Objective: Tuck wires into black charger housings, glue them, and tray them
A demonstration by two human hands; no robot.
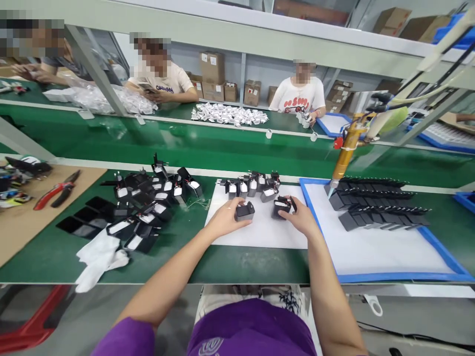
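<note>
On the white sheet (230, 232) in front of me, my left hand (227, 217) is closed around a small black plastic box (245, 213), thumb at its near side. To its right, my right hand (299, 216) grips a second black box (279, 207) whose top looks open, with a white part inside. Just beyond both hands stands a cluster of similar black boxes (254, 185) with white parts and metal pins showing. Further left lies a bigger pile of such black boxes (148, 198).
A blue-rimmed tray (393, 278) at right holds rows of black boxes (382, 217), under a yellow dispenser (345, 153). At left are white gloves (100, 257) and red-handled pliers (55, 193). Beyond the green conveyor (222, 153), several people sit near white parts (228, 114).
</note>
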